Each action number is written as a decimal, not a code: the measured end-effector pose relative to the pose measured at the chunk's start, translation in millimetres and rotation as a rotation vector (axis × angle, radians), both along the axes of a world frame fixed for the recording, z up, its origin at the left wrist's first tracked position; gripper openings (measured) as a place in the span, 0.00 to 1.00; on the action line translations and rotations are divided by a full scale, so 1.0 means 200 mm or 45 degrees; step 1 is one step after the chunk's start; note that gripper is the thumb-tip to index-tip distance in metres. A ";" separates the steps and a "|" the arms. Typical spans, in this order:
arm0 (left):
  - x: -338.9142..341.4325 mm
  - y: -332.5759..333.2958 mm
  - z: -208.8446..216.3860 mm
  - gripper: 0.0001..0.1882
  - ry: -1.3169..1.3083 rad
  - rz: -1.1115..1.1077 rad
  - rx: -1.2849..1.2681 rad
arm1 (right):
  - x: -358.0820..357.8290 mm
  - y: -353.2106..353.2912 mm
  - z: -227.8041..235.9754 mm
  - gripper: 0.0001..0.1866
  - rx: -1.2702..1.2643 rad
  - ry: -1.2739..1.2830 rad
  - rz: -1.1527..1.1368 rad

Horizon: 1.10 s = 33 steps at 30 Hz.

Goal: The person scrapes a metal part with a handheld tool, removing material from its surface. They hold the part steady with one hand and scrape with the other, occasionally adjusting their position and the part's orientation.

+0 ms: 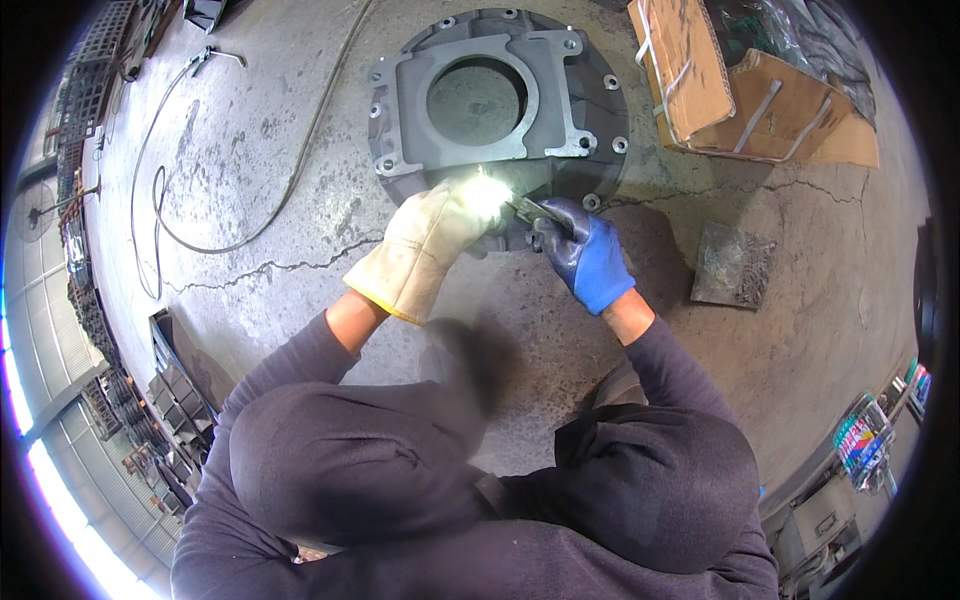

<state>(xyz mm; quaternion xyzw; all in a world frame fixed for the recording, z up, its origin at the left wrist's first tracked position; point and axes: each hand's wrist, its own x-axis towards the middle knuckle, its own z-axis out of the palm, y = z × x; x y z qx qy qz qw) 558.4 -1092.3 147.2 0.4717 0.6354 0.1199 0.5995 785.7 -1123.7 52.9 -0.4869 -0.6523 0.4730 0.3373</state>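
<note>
1. Your knees (335, 455) sit closest.
2. Beyond them, the grey casting (551, 100) rests on the floor (810, 235); expect it heavy and rigid, best held at opposite sides of its rim (606, 112).
3. Your right grip (588, 258) curls round a dark tool (528, 209) at the casting's near edge.
4. Glare (487, 197) hides the fingertips of your left grip (428, 238); whether it pinches anything, I cannot tell.

The housing (548, 95) is dull grey metal with smoother, brighter raised edges; the left glove (425, 240) looks matt and leathery, the right glove (594, 258) is blue cloth with a glossy dark coating — the sleeves (285, 355) are soft matt cloth. The floor (310, 310) is rough, stained concrete; the box (690, 75), matt cardboard — beside shiny, crinkled plastic (800, 35)
</note>
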 end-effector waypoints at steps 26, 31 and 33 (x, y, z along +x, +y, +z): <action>-0.04 -0.03 -0.09 0.13 -0.058 -0.023 0.137 | 0.01 0.00 0.14 0.16 -0.523 0.371 0.011; -0.02 -0.01 -0.04 0.13 -0.036 -0.010 0.085 | 0.01 0.00 0.13 0.17 -0.569 0.302 0.058; -0.01 -0.02 -0.02 0.13 0.001 -0.004 0.095 | 0.02 0.00 0.12 0.17 -0.480 0.211 0.064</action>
